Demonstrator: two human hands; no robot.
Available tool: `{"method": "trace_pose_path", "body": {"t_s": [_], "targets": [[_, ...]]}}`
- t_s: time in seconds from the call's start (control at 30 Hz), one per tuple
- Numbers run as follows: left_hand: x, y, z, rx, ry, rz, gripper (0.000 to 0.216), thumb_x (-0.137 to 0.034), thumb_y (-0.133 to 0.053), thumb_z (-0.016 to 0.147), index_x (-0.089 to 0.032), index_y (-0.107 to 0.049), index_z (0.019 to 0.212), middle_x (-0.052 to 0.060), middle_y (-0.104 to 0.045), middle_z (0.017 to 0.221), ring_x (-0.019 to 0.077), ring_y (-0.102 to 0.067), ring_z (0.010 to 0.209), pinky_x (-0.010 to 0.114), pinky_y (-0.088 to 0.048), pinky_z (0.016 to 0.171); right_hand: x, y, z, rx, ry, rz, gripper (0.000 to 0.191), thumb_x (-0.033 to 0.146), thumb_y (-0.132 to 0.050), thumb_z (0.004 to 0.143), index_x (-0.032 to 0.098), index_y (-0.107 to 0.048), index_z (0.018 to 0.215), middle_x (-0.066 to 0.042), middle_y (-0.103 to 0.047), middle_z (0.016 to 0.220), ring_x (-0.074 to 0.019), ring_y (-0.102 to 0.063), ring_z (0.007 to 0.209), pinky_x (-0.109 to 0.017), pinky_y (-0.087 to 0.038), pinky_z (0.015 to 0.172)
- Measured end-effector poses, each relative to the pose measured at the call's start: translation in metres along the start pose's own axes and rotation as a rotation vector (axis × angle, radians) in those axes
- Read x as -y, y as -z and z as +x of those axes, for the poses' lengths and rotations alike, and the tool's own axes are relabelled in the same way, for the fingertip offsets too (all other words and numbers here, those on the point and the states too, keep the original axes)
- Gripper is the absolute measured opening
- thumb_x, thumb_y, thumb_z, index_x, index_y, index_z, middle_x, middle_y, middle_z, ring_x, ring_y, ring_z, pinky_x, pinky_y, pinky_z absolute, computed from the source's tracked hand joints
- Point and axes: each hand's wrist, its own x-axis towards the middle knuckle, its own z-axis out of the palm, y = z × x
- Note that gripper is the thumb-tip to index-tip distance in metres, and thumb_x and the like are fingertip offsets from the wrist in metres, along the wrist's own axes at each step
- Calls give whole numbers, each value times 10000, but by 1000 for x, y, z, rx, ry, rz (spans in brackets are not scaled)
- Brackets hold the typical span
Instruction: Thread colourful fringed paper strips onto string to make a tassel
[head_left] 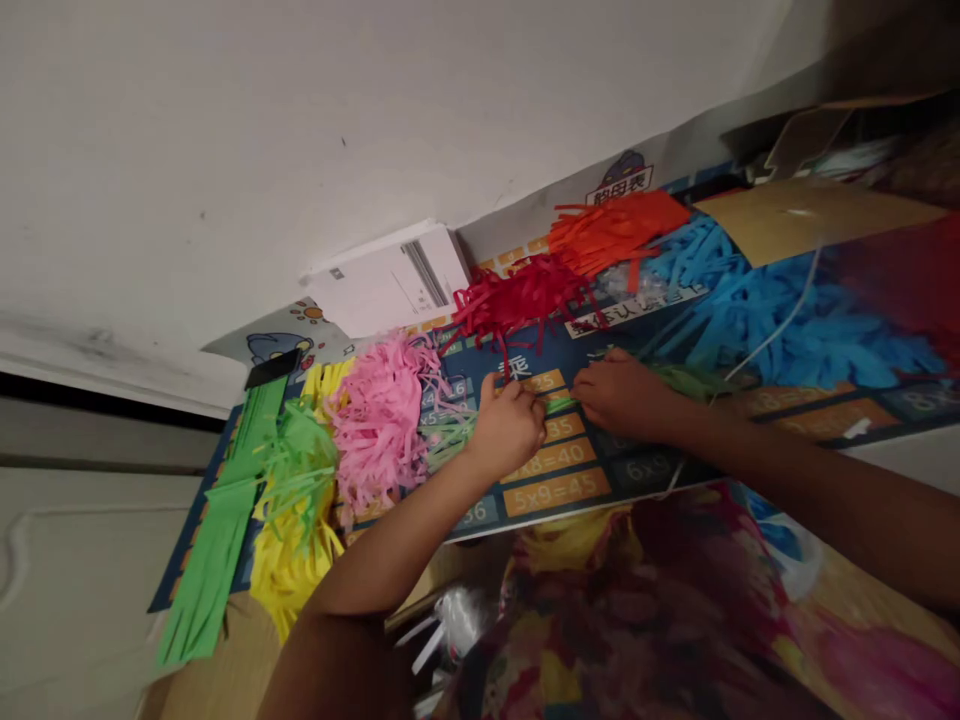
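Observation:
My left hand [508, 425] and my right hand [624, 395] meet over a blue multiplication chart [555, 480] lying on a table. Both pinch a thin bundle of green paper strips [559, 404] that runs between them and fans out past each hand. The fingers of both hands are closed on the strips. A pile of pink fringed paper [382, 420] lies just left of my left hand. Red paper strips [521, 295] lie just beyond my hands.
Orange strips [615, 230] and blue strips [757, 310] lie at the far right. Green fringed paper [225, 520] and yellow paper [292, 560] hang off the left end. A white box [390, 280] leans against the wall. Brown cardboard [810, 215] sits far right.

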Motion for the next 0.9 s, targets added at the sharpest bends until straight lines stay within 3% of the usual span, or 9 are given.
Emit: {"method": "trace_pose_path", "body": {"t_s": [0.13,0.23,0.37,0.6,0.9], "targets": [[7,-10,-7,-94,41,-33,133,-225,-586,922,-201,-714,948,64,-728,880,253,-597,915,570,-296,1042,6,-3,-1,-87,26,-6,100,182,-571,898,170,-670,895,-74,-683,886,-230,-530,855,-374,-259,754],[14,-15,-17,-167,17,-77,158,-210,-569,959,-235,-723,933,36,-748,883,222,-622,911,531,-292,1054,4,-10,-8,-129,22,13,205,141,-514,957,175,-680,841,-56,-689,847,-214,-528,845,-371,-262,766],[22,-19,-27,-250,61,-176,128,-238,-606,957,-259,-727,920,11,-763,899,210,-649,947,511,-283,1052,-11,-20,-16,-190,-92,174,216,229,-571,968,200,-726,822,-41,-716,902,-209,-551,890,-360,-268,784],[28,-27,-28,-190,253,-440,77,-274,-681,904,-239,-731,858,16,-748,882,210,-654,918,455,-345,959,-24,-25,-18,-157,-270,341,176,332,-649,920,236,-756,818,-42,-701,938,-222,-589,907,-343,-282,739],[27,-24,-17,-72,280,-335,237,-351,-572,970,-210,-704,832,42,-730,886,231,-610,879,448,-343,893,-19,-21,-15,-109,-321,334,194,332,-610,906,215,-694,777,-46,-671,888,-228,-579,865,-351,-294,732]]}}
